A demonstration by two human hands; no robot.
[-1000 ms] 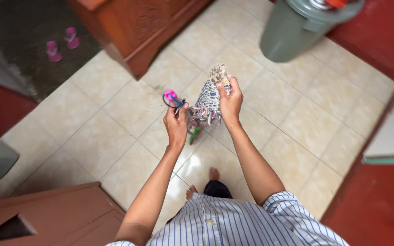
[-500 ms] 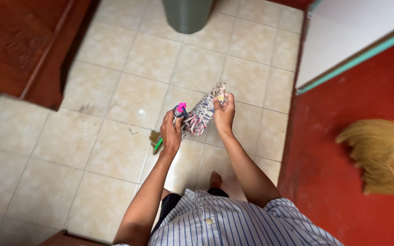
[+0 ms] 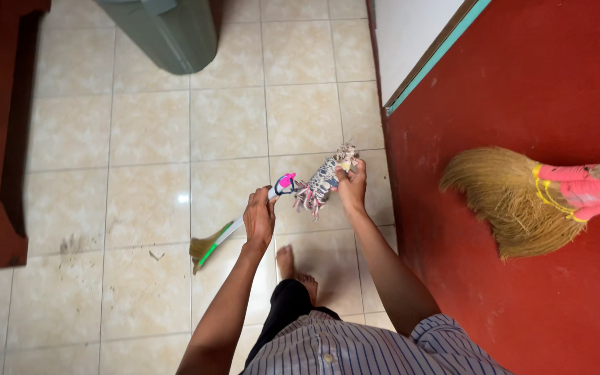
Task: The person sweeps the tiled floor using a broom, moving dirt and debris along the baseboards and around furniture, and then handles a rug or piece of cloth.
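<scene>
Left hand (image 3: 259, 219) is closing round the handle of a small broom (image 3: 225, 234), bristles trailing near-left over the tiled floor (image 3: 147, 201). Right hand (image 3: 351, 185) is pinching the top of a patterned cloth bundle (image 3: 319, 183), hanging just right of the handle's pink end. Large straw broom (image 3: 515, 198) is lying far right on red floor (image 3: 522, 298). Grey bin (image 3: 164, 31) is standing far left.

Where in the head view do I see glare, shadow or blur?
Head view: a small bright glare spot on the floor tile; soft shadow under the grey bin; the straw broom at right looks slightly soft; the left hand and right hand are reasonably sharp; straight lines lean near the frame edges.
</scene>
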